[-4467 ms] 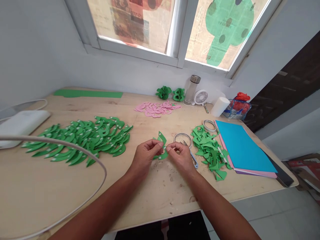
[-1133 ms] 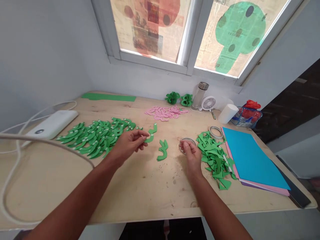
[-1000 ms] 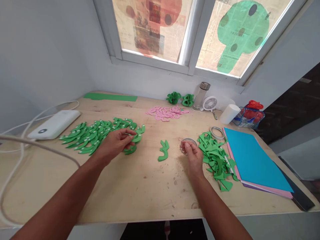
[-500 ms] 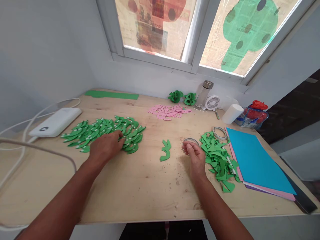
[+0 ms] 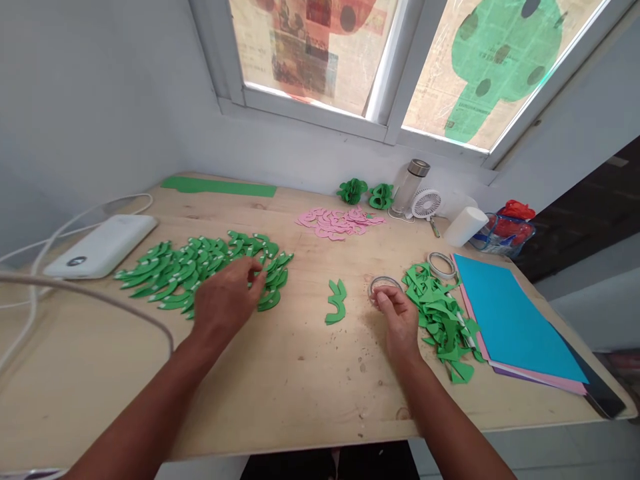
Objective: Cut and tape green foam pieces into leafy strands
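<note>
- head view: left hand lies palm down on the near right edge of the big spread of green cut-outs, fingers loosely bent over the pieces; whether a piece is pinched under them cannot be told.
- right hand rests on the wooden table, fingertips pinched at the near rim of a clear tape roll that lies flat.
- small green pair of pieces lies between the 2 hands, touching neither.
- heap of green scraps sits just right of the right hand, and a 2nd tape roll lies at its far edge.
- stack of paper sheets, blue on top, lies right of the scraps.
- pink cut-outs lie further back, with 2 green paper balls, a bottle and a small fan near the wall.
- white power bank with its cable lies at the far left.
</note>
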`<state>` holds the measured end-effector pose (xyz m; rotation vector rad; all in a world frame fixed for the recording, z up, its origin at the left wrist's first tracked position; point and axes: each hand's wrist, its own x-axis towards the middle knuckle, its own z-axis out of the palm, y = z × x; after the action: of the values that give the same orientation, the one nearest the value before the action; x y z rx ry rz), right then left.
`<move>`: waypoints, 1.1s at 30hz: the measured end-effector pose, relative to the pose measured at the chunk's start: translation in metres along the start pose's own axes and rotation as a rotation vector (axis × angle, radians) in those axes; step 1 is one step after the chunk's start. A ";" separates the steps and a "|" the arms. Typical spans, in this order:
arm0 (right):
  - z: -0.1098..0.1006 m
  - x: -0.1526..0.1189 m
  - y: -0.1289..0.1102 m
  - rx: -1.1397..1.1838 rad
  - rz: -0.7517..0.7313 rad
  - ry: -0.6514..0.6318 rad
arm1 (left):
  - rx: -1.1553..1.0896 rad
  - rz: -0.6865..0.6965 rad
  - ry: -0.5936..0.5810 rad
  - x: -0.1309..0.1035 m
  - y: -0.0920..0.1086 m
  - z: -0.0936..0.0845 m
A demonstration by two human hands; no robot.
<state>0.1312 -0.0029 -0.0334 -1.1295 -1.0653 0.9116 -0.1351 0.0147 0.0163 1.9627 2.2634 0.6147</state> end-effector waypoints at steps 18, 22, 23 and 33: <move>-0.001 -0.010 -0.009 -0.287 -0.148 -0.111 | 0.044 0.568 -0.230 -0.034 0.070 0.054; -0.002 -0.012 -0.007 -0.296 -0.139 -0.132 | 0.049 0.580 -0.139 -0.042 0.068 0.061; -0.002 -0.012 -0.007 -0.298 -0.136 -0.138 | 0.049 0.582 -0.121 -0.044 0.068 0.063; 0.003 -0.014 -0.016 -0.263 -0.142 -0.135 | 0.036 0.587 0.000 -0.044 0.068 0.075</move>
<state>0.1255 -0.0189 -0.0204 -1.2021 -1.3895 0.7585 -0.0398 -0.0030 -0.0376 2.6529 1.6833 0.6117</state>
